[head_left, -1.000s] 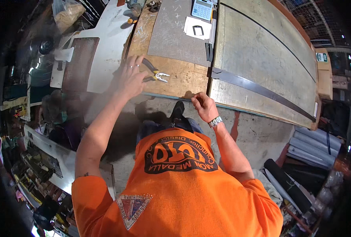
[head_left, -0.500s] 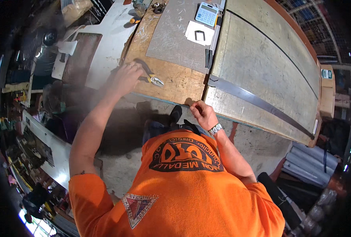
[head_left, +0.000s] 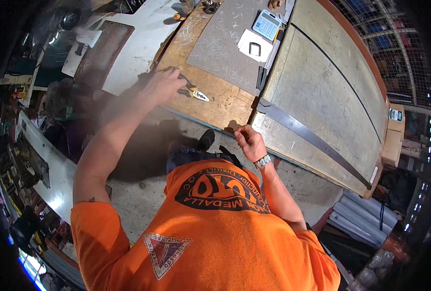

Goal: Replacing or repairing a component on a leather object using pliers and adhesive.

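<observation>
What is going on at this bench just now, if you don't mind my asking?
A person in an orange shirt is at a wooden workbench. Their left hand is on the dark handles of a pair of pliers, whose metal nose points away to the right. The right hand is curled near the bench's front edge; whether it holds anything is hard to tell. A long metal strip lies to the right, and a light blue calculator farther back.
</observation>
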Motion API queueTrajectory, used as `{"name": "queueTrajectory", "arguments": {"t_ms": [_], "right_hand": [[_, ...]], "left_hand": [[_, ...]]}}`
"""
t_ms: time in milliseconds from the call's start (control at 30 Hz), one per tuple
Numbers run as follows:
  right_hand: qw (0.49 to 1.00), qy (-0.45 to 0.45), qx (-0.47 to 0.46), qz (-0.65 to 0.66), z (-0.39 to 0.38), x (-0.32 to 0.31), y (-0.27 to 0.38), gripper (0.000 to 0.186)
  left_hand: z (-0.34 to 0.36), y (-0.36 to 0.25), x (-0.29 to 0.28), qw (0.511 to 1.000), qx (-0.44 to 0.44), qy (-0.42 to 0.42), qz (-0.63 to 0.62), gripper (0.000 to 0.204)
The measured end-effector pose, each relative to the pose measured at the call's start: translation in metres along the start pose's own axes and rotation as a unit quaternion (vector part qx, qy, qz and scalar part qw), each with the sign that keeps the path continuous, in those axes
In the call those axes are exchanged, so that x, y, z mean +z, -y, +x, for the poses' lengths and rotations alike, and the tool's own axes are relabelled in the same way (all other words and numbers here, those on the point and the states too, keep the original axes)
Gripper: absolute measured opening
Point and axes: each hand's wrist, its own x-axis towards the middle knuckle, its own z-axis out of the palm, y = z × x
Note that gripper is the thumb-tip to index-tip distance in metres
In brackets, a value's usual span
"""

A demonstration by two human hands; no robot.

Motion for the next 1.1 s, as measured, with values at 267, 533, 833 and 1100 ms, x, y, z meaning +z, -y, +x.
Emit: {"name": "queueTrajectory", "arguments": {"t_ms": [267,533,833,1100], "right_hand": [[1.000,0.006,-0.010,-0.018,0.002,-0.003,0.009,0.021],[1.000,0.019,-0.013,0.013,0.003,-0.006,0.007,0.019],[0.999,0.012,-0.005,0.035,0.001,-0.004,0.001,0.019],[1.000,0.012,-0.006,0.027,0.001,-0.004,0.000,0.020]], "left_hand": [[-0.006,0.001,0.007,1.000,-0.012,-0.001,0.014,0.033],[0.002,-0.005,-0.013,0.998,-0.008,0.044,0.037,0.025],[0.007,-0.006,-0.001,0.999,0.016,0.030,0.015,0.034],[0.001,-0.013,0.005,1.000,-0.008,0.005,0.012,0.036]]}}
